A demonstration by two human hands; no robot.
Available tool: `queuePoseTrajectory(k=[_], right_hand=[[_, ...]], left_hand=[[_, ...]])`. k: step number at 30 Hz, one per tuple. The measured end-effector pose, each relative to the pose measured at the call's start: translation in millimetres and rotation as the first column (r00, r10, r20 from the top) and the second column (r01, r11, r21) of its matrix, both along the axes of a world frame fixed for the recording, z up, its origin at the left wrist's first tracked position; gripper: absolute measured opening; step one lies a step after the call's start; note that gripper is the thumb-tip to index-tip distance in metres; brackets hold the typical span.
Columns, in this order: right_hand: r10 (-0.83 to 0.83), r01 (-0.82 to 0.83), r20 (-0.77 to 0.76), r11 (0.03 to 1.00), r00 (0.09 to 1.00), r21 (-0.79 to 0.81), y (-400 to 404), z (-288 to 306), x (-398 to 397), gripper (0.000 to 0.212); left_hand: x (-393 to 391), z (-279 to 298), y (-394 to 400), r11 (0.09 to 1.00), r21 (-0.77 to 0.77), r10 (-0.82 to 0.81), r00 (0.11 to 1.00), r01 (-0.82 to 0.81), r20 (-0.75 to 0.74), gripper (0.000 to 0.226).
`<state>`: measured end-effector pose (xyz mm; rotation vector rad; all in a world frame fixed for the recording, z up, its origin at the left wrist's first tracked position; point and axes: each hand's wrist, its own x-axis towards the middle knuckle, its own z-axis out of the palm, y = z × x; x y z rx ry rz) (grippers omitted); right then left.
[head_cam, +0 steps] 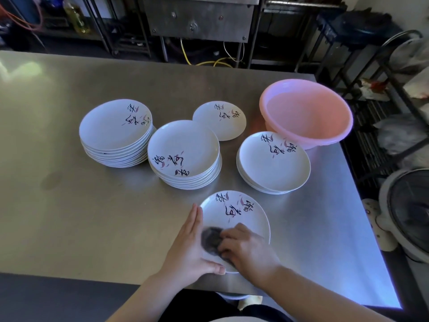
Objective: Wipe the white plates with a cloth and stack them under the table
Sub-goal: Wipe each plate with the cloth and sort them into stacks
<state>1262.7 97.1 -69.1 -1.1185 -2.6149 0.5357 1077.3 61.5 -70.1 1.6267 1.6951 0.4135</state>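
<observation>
Head view shows the right hand [248,248] grasping a dark cloth [211,239] and rubbing a white plate [234,217] at the desk's [69,205] near edge, while the flat, released left hand [189,247] steadies its rim, so a hard push might slide it off.

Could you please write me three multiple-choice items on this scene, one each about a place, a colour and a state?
1. Where does the round plastic basin stand?
A. at the metal table's far right
B. on the floor
C. on a plate stack

2. What colour is the basin?
A. green
B. pink
C. black

3. What is the right hand doing?
A. hanging idle
B. lifting the basin
C. pressing a dark cloth on the nearest white plate

Key: 1 A, it stands beyond the rightmost stack; 2 B, its wall is pink; 3 C, the left hand steadies the rim.
</observation>
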Motion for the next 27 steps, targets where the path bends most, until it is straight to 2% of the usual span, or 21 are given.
queuePoseTrajectory(k=[2, 5, 7, 9, 12, 14, 17, 21, 23, 25, 27], right_hand=[[-0.024, 0.024, 0.009, 0.999, 1.0, 0.045, 5.5, 1.5, 18.6, 0.014], [-0.299, 0.298, 0.005, 0.951, 0.954, 0.078, 33.1, 6.2, 21.2, 0.032], [-0.358, 0.356, 0.008, 0.93, 0.934, 0.087, 43.3, 7.6, 3.2, 0.039], [-0.281, 0.28, -0.001, 0.955, 0.96, 0.103, 40.5, 2.0, -14.1, 0.041], [-0.057, 0.058, -0.011, 0.995, 0.998, 0.083, 20.0, -8.8, -14.6, 0.037], [-0.002, 0.003, -0.014, 0.998, 1.0, 0.059, 12.8, -13.3, -4.1, 0.037], [-0.016, 0.021, -0.068, 0.997, 0.998, 0.071, 21.1, -12.5, 2.7, 0.035], [-0.187, 0.22, -0.239, 0.968, 0.953, 0.122, 50.4, 1.0, -3.4, 0.031], [-0.215, 0.247, -0.211, 0.959, 0.954, 0.14, 64.8, 3.6, -8.4, 0.035], [-0.143, 0.16, -0.105, 0.972, 0.984, 0.174, 73.5, -1.1, -14.6, 0.043], [-0.077, 0.077, -0.004, 0.978, 0.997, 0.194, 76.1, -6.8, -17.6, 0.045]], left_hand=[[0.1, 0.1, 0.0, 1.0, -0.001, 0.004, 1.0, -0.004, -0.001, 0.151], [1.3, 0.4, 0.9, 1.0, 0.0, 0.004, 1.0, -0.004, -0.013, 0.151], [2.4, -0.9, 0.9, 1.0, -0.011, 0.01, 1.0, -0.01, -0.015, 0.151], [3.0, -2.1, 1.0, 1.0, -0.015, 0.021, 1.0, -0.021, -0.012, 0.151], [1.7, -4.4, 1.9, 1.0, -0.004, 0.015, 1.0, -0.015, -0.017, 0.152], [1.4, -4.5, 1.4, 1.0, 0.0, 0.011, 1.0, -0.011, -0.022, 0.152], [-0.3, -1.4, 1.5, 0.999, 0.031, -0.032, 0.999, 0.033, -0.04, 0.147], [-17.4, 5.2, 8.3, 0.969, 0.125, -0.194, 0.97, 0.213, -0.143, 0.118], [-26.7, 4.9, 15.1, 0.929, 0.125, -0.318, 0.924, 0.349, -0.214, 0.109], [-30.4, 2.3, 22.0, 0.877, 0.125, -0.419, 0.865, 0.465, -0.277, 0.104], [-31.4, -0.1, 26.7, 0.857, 0.118, -0.441, 0.833, 0.501, -0.333, 0.102]])
